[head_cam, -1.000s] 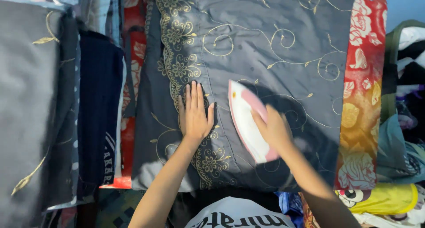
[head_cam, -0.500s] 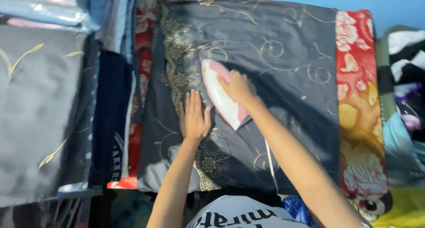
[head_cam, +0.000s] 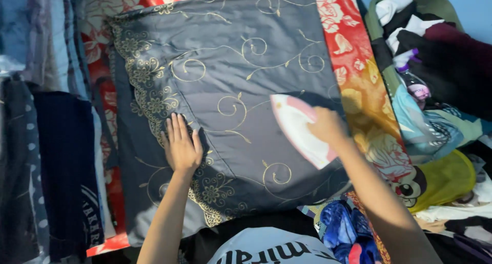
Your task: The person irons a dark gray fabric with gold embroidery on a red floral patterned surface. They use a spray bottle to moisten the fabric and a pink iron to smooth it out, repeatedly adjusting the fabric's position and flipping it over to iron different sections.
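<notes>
A dark grey cloth (head_cam: 230, 79) with gold embroidered swirls lies spread flat in front of me. My left hand (head_cam: 182, 146) presses flat on its embroidered left border, fingers together and pointing away from me. My right hand (head_cam: 328, 127) grips the handle of a pink and white clothes iron (head_cam: 297, 128), which rests on the right part of the grey cloth with its tip pointing up and left.
A red and orange flowered sheet (head_cam: 359, 74) lies under the grey cloth. Folded dark garments (head_cam: 56, 161) are stacked at the left. A green basket (head_cam: 435, 8) of mixed clothes and a spray bottle (head_cam: 412, 82) stand at the right. Crumpled clothes (head_cam: 446, 177) lie lower right.
The iron moved from the cloth's middle left, close to my left hand, rightward and toward me. My left hand stayed pressed on the embroidered border. The view shifted.
</notes>
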